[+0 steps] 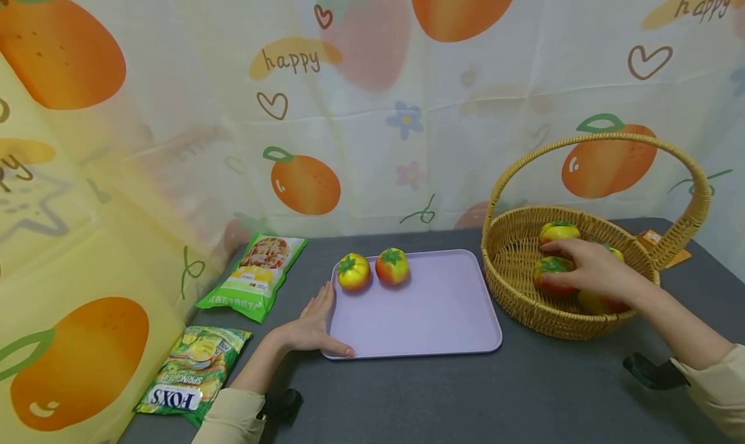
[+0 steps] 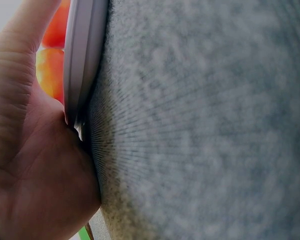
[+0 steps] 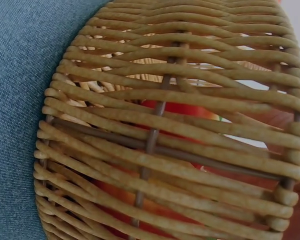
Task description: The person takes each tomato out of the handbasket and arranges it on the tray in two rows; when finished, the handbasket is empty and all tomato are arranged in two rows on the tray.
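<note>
My left hand (image 1: 308, 324) rests at the left end of a lilac tray (image 1: 425, 315), its thumb along the near edge and its fingers stretched beside the rim. Two red-and-yellow tomatoes with green tops stand in the tray's far left part: a yellower one (image 1: 353, 273) and a redder one (image 1: 392, 267). Inside the wicker basket (image 1: 518, 295), my right hand (image 1: 599, 269) has its thumb and fingers around a tomato (image 1: 551, 286). Another tomato (image 1: 560, 231) sits behind it, and more lie partly hidden under the hand. The basket's weave (image 3: 165, 125) covers most of the right wrist view.
A green-and-white food packet (image 1: 256, 276) and a green Fox's candy bag (image 1: 194, 370) lie left of the tray. The basket's tall handle (image 1: 593, 137) arches over it. Behind the basket's right side shows an orange packet (image 1: 678, 258). A fruit-printed cloth (image 1: 361, 121) hangs behind the dark table (image 1: 442, 399).
</note>
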Demonstrator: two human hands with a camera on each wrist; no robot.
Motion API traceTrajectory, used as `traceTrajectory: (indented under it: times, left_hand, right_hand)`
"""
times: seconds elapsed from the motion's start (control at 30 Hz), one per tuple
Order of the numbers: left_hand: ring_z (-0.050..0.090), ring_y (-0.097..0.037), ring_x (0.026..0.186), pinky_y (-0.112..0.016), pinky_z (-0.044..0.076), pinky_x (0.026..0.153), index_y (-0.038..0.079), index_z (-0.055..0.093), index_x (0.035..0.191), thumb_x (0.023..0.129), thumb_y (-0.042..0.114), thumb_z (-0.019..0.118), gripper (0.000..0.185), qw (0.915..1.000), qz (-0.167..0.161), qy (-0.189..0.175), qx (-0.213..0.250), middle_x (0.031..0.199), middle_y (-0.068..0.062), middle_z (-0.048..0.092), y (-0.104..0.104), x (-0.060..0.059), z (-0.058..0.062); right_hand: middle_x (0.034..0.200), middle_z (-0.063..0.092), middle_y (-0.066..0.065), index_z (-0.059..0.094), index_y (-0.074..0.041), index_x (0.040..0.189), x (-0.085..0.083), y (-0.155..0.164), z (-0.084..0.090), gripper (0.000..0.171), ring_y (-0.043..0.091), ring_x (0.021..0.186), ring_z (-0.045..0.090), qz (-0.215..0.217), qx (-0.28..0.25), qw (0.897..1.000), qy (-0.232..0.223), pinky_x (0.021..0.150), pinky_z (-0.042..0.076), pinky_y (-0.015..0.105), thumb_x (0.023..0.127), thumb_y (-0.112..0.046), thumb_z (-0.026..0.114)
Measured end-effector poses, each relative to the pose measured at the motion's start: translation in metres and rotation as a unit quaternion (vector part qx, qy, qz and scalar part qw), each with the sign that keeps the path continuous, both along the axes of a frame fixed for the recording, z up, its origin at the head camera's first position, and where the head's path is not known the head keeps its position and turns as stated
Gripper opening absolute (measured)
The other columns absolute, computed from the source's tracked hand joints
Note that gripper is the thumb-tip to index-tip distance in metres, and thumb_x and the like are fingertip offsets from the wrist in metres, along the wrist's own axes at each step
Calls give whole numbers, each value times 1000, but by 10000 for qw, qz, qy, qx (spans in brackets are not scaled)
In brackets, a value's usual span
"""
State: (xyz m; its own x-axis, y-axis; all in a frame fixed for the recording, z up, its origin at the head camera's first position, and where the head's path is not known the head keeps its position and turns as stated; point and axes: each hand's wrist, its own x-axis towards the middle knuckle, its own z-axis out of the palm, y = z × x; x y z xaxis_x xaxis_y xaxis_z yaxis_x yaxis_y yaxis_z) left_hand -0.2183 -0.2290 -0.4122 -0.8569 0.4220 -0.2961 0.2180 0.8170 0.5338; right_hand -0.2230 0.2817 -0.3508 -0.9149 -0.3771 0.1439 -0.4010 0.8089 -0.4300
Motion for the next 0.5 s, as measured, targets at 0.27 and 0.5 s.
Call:
traceTrajectory:
  times: [0.27, 0.5]
  left_hand:
    - [-10, -32, 148, -53, -4, 116, 3, -9, 154, 67, 64, 78, 137, 10000, 1, -48, 9, 161, -17, -16, 0, 0, 1]
    - [-10, -32, 148, -52, -4, 116, 3, -9, 154, 67, 63, 78, 137, 10000, 20, -44, -19, 161, -17, -16, 0, 0, 2]
  right_hand:
    - [104, 67, 15, 57, 8, 126, -5, 0, -6, 67, 30, 89, 63, -37, 296, 9995, -85, 74, 50, 48, 82, -37, 79]
    - [102, 67, 17, 56, 11, 123, -6, 2, -8, 73, 37, 92, 62, -3, 548, 9984, -106, 77, 49, 53, 77, -40, 82]
